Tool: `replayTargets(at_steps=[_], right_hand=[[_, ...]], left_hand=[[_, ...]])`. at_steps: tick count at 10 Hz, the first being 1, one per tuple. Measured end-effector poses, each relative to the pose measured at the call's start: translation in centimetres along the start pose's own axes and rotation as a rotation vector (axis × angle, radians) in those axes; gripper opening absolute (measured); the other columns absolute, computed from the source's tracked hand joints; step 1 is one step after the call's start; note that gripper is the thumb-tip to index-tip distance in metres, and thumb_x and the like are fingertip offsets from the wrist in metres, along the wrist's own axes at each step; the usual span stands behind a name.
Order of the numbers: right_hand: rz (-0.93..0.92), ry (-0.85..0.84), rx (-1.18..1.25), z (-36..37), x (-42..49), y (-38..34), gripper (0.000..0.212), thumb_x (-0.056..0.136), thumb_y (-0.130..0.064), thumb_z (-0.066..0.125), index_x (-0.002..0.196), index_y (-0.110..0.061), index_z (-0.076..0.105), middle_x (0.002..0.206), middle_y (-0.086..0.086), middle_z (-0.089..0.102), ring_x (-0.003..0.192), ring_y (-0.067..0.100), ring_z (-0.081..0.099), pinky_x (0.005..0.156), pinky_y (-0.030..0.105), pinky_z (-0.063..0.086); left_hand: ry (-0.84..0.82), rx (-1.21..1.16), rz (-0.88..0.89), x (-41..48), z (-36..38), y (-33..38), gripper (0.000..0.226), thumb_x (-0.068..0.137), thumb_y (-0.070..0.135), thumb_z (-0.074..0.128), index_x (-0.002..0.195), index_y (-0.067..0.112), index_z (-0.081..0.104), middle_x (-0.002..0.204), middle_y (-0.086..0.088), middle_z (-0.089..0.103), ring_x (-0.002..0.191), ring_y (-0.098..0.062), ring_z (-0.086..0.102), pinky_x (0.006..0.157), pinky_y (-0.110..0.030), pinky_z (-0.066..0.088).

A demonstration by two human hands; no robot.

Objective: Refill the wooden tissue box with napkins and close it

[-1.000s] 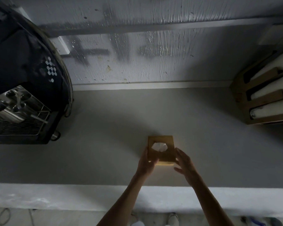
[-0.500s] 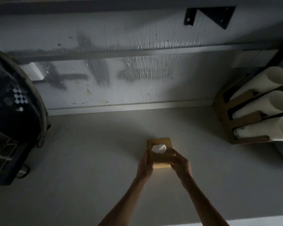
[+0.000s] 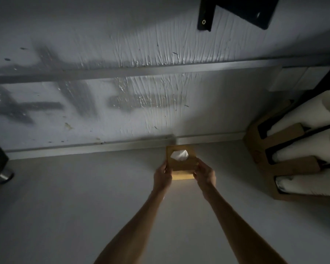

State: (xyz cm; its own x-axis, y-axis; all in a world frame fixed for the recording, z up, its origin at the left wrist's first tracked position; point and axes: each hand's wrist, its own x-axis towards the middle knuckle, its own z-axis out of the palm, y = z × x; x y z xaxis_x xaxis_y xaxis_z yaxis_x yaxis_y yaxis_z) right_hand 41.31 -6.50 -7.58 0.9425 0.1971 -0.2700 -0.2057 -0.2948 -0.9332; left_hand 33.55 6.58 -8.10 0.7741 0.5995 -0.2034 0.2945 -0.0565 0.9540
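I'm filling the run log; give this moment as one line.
tissue box: closed, napkin showing | left hand, right hand: gripping box sides | near wall

A café counter (image 3: 84, 197), shown by the cup dispenser (image 3: 286, 164) holding stacked cups (image 3: 312, 149)

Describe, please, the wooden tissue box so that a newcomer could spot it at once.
On the grey counter, near the back wall, sits a small square tan wooden tissue box, held between both hands. Its lid has a cut-out with a white napkin showing, unlike the cardboard rack of white rolls at right.
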Motion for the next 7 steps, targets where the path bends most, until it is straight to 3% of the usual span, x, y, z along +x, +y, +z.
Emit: replayTargets(at_steps=[1,2,3,4,5,6,7], right_hand=[[0.013,0.004,0.043,0.9,2.8,-0.1,0.034,0.079,-0.032,0.059,0.097,-0.061,0.066,0.083,-0.007,0.074,0.086,0.018,0.072,0.079,0.048,0.059],[0.042,0.02,0.09,1.5,4.6,0.4,0.035,0.081,-0.03,0.061,0.097,-0.061,0.066,0.088,-0.007,0.074,0.093,0.022,0.071,0.084,0.052,0.057],[0.09,0.043,0.202,1.9,4.9,0.6,0.04,0.086,-0.014,0.062,0.097,-0.051,0.07,0.098,0.004,0.073,0.105,0.03,0.064,0.09,0.056,0.051],[0.133,0.021,0.244,1.7,4.9,0.1,0.038,0.088,-0.006,0.06,0.111,-0.034,0.071,0.089,-0.012,0.072,0.098,0.022,0.067,0.093,0.053,0.051],[0.127,-0.008,0.148,1.1,4.5,-0.8,0.036,0.09,-0.011,0.058,0.118,-0.033,0.068,0.087,-0.016,0.066,0.086,0.012,0.059,0.087,0.044,0.055],[0.037,-0.069,-0.169,0.6,3.9,-2.1,0.035,0.092,-0.026,0.053,0.125,-0.033,0.063,0.095,0.0,0.068,0.083,0.02,0.058,0.073,0.038,0.048],[0.014,-0.092,-0.432,-0.5,2.3,-2.4,0.051,0.095,-0.034,0.052,0.144,-0.023,0.042,0.14,0.01,0.054,0.123,0.031,0.054,0.096,0.036,0.044]], left_hand=[[0.085,-0.018,-0.006,2.7,0.5,0.1,0.037,0.086,0.018,0.051,0.118,0.032,0.063,0.095,-0.016,0.069,0.093,-0.036,0.063,0.067,-0.033,0.047],[0.146,-0.041,-0.03,4.1,1.2,-0.5,0.037,0.086,0.018,0.054,0.118,0.033,0.064,0.081,-0.002,0.07,0.075,-0.023,0.067,0.064,-0.032,0.047],[0.172,-0.062,-0.04,4.2,1.6,-0.2,0.033,0.089,0.013,0.053,0.113,0.03,0.067,0.069,0.009,0.061,0.066,-0.013,0.055,0.059,-0.03,0.044],[0.185,-0.047,-0.054,3.8,1.7,0.3,0.037,0.089,0.008,0.051,0.109,0.035,0.068,0.072,0.005,0.065,0.065,-0.012,0.056,0.058,-0.028,0.043],[0.135,0.021,-0.086,3.6,1.3,1.6,0.039,0.088,0.008,0.045,0.11,0.032,0.066,0.09,-0.002,0.071,0.083,-0.022,0.064,0.067,-0.031,0.047],[0.033,0.198,-0.109,3.1,0.9,3.6,0.044,0.094,0.008,0.038,0.136,0.016,0.045,0.129,-0.011,0.059,0.116,-0.027,0.056,0.09,-0.03,0.044],[-0.083,0.371,-0.172,1.2,-0.3,4.0,0.067,0.097,0.015,0.044,0.152,0.01,0.007,0.154,-0.018,0.029,0.137,-0.034,0.036,0.109,-0.038,0.033]])
